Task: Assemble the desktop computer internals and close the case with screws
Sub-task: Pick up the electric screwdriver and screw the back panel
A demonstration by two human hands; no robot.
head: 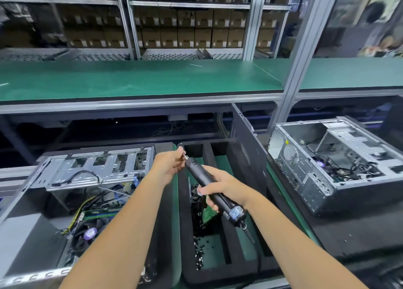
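My right hand (pixel 226 187) grips a black electric screwdriver (pixel 202 178) by its body, tip pointing up and away, its cord trailing down toward me. My left hand (pixel 169 165) pinches the metal bit at the driver's tip; whether a screw sits there is too small to tell. Both hands hover over a black foam tray (pixel 187 223) holding several loose black screws (pixel 199 254) and a green circuit board (pixel 207 214). An open computer case (pixel 91 173) lies at the left with a drive cage, cables and a fan showing.
A second open case (pixel 335 158) stands at the right on the bench. A dark side panel (pixel 246 136) leans upright between tray and right case. A green-topped shelf (pixel 141 79) runs above, held by aluminium posts. A person is at the far right.
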